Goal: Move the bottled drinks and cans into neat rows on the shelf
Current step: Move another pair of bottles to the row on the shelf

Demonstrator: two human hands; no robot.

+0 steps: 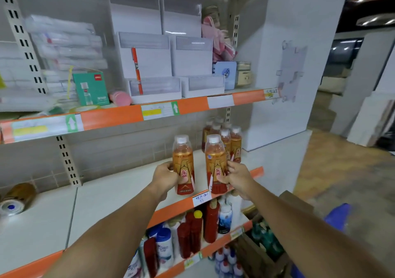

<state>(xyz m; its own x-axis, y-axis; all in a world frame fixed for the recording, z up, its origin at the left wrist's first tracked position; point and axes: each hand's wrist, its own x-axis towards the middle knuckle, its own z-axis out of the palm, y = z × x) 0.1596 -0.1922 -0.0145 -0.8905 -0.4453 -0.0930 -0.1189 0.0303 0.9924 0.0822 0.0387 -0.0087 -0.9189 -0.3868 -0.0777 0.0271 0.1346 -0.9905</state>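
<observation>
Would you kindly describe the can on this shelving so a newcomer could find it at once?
Start at the middle shelf, the pale board where both hands hold orange bottles. Follow it to its far left end. There lies the can, alone on its side, gold-brown, silvery end facing outward, unlike the upright capped bottles grouped at the right.

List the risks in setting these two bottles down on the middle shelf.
1. The right hand holds its bottle close to the standing group of bottles; a nudge might topple them.
2. Both bottles sit near the shelf's orange front edge, so the left hand's bottle could tip off if released there.
</observation>
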